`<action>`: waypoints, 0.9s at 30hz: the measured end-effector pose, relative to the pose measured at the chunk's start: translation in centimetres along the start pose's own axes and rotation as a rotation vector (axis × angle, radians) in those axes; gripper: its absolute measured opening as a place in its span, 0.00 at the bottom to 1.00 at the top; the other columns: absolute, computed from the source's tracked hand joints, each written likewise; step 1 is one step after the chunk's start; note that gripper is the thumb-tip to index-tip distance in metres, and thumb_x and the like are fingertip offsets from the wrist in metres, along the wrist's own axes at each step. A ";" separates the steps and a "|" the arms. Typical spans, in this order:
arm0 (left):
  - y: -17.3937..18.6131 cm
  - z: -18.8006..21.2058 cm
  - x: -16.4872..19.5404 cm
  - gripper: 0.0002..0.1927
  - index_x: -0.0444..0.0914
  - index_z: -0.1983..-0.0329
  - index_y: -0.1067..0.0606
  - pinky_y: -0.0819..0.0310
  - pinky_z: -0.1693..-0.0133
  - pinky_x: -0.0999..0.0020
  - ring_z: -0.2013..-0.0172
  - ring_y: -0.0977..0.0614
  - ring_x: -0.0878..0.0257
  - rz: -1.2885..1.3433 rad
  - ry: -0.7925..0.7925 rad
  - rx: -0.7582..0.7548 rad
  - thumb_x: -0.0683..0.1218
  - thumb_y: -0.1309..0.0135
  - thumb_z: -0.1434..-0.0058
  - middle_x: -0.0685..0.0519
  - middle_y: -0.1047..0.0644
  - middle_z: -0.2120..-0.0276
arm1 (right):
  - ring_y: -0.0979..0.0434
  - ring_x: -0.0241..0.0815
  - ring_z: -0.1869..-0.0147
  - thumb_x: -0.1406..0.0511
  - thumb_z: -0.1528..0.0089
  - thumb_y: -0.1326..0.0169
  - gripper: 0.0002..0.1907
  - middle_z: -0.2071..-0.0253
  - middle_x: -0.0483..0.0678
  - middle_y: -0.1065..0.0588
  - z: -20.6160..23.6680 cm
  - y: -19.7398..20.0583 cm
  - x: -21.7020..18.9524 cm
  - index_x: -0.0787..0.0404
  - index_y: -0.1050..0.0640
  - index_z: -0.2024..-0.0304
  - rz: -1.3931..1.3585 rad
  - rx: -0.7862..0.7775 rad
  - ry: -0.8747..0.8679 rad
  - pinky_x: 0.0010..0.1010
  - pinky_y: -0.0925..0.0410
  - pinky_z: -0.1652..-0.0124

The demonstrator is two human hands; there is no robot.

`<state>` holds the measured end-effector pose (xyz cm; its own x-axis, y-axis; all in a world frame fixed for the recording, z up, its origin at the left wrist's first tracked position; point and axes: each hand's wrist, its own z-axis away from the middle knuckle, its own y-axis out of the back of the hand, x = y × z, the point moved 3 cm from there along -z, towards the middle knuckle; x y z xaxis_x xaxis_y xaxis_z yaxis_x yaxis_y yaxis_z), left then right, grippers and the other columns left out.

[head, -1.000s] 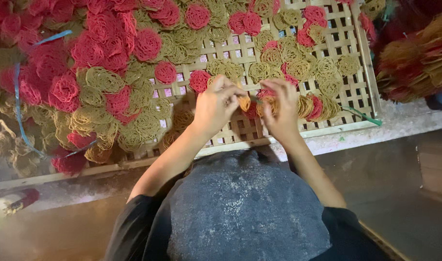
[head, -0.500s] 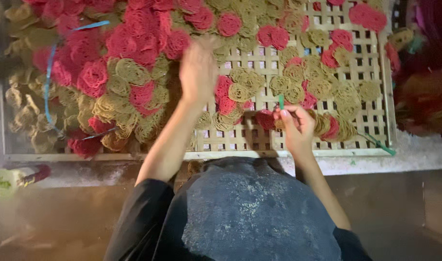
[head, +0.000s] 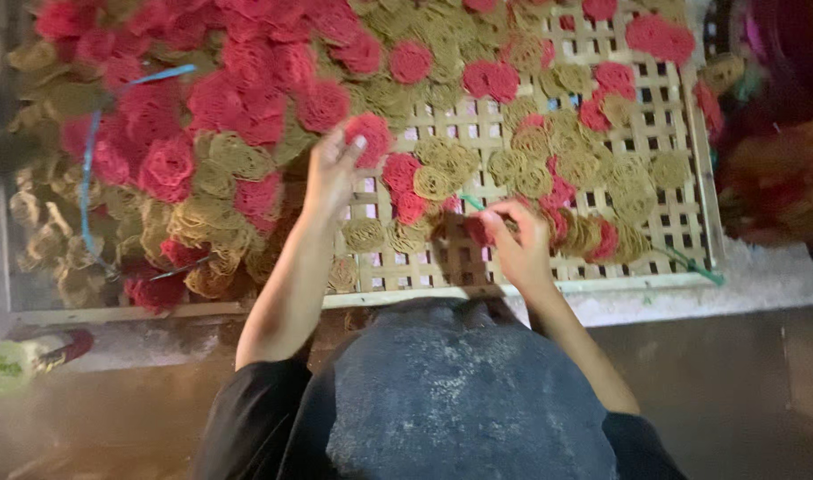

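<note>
A red coil [head: 369,133] lies on the lattice tray [head: 531,284], under my left hand [head: 334,169], fingers spread apart. My right hand [head: 518,240] pinches fingers together on another red coil [head: 478,229] lower down.

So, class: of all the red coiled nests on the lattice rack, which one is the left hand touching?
The left hand has its fingertips on the red coiled nest lying at the heap's edge, just above the bare wooden lattice rack; the other red nests lie untouched.

The floor [head: 753,391] below the grip was brown and dim — a pale rough ledge [head: 762,280] ran just under the tray.
</note>
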<state>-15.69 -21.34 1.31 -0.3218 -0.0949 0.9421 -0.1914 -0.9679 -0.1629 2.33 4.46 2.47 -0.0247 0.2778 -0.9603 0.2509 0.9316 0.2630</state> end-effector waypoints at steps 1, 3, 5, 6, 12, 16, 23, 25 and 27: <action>-1.6 0.9 -0.9 0.17 0.36 0.36 0.28 0.20 0.50 0.61 0.50 0.17 0.61 0.224 0.015 -0.121 0.41 0.53 0.27 0.51 0.19 0.48 | 0.27 0.29 0.66 0.69 0.32 0.44 0.05 0.68 0.45 0.24 -0.2 -0.4 -0.4 0.67 0.21 0.61 0.038 0.004 0.002 0.22 0.33 0.66; -3.8 3.0 -2.9 0.18 0.37 0.35 0.28 0.21 0.48 0.61 0.47 0.19 0.62 0.310 0.114 -0.247 0.42 0.56 0.26 0.52 0.21 0.46 | 0.26 0.30 0.68 0.69 0.33 0.43 0.05 0.69 0.46 0.23 -0.3 -1.2 -1.2 0.67 0.21 0.62 0.103 0.028 0.015 0.23 0.33 0.67; -5.8 4.7 -4.6 0.19 0.36 0.34 0.29 0.23 0.44 0.61 0.44 0.21 0.62 0.352 0.144 -0.330 0.42 0.58 0.26 0.51 0.23 0.43 | 0.24 0.32 0.68 0.69 0.34 0.43 0.05 0.69 0.47 0.22 -0.2 -1.8 -2.2 0.66 0.21 0.63 0.157 0.064 0.040 0.24 0.32 0.67; -6.5 5.4 -5.2 0.19 0.35 0.33 0.29 0.24 0.42 0.61 0.42 0.21 0.61 0.350 0.122 -0.351 0.41 0.59 0.25 0.51 0.23 0.42 | 0.24 0.34 0.68 0.69 0.34 0.42 0.05 0.69 0.48 0.22 -0.1 -1.9 -2.7 0.66 0.20 0.63 0.202 0.074 0.057 0.25 0.32 0.67; -9.0 6.7 -6.1 0.22 0.34 0.28 0.35 0.32 0.36 0.65 0.38 0.25 0.62 0.358 0.068 -0.461 0.39 0.59 0.25 0.49 0.26 0.37 | 0.23 0.41 0.69 0.69 0.35 0.40 0.05 0.70 0.51 0.22 -0.1 -2.0 -5.0 0.66 0.21 0.64 0.332 0.104 0.163 0.32 0.32 0.66; -9.5 7.0 -5.7 0.22 0.33 0.28 0.34 0.33 0.34 0.67 0.35 0.27 0.64 0.308 0.003 -0.463 0.38 0.59 0.25 0.49 0.27 0.35 | 0.23 0.43 0.71 0.69 0.35 0.40 0.05 0.70 0.51 0.22 -0.1 -1.9 -5.1 0.65 0.21 0.65 0.353 0.126 0.126 0.33 0.33 0.67; -9.5 7.7 -4.5 0.21 0.32 0.31 0.31 0.36 0.34 0.69 0.37 0.26 0.65 0.039 -0.163 -0.407 0.35 0.58 0.26 0.49 0.25 0.37 | 0.23 0.50 0.67 0.67 0.37 0.37 0.06 0.68 0.50 0.22 0.0 -2.4 -5.4 0.62 0.21 0.66 0.529 0.163 0.298 0.39 0.38 0.61; -9.9 8.0 -4.6 0.21 0.33 0.30 0.32 0.35 0.36 0.69 0.39 0.26 0.66 0.077 -0.108 -0.423 0.36 0.57 0.26 0.50 0.24 0.38 | 0.23 0.50 0.65 0.67 0.37 0.38 0.06 0.67 0.51 0.22 -0.1 -2.4 -5.3 0.62 0.22 0.65 0.515 0.168 0.301 0.38 0.38 0.61; -10.2 8.3 -4.4 0.22 0.33 0.30 0.31 0.37 0.34 0.70 0.38 0.25 0.65 0.017 -0.185 -0.454 0.35 0.58 0.27 0.50 0.24 0.38 | 0.23 0.50 0.63 0.67 0.37 0.38 0.06 0.65 0.51 0.22 -0.1 -2.5 -5.2 0.62 0.22 0.64 0.508 0.175 0.318 0.38 0.38 0.60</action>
<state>-4.57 -12.95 1.24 -0.1659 -0.1895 0.9678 -0.5856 -0.7707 -0.2513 1.76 0.74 6.84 -0.1406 0.7577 -0.6373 0.4616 0.6196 0.6348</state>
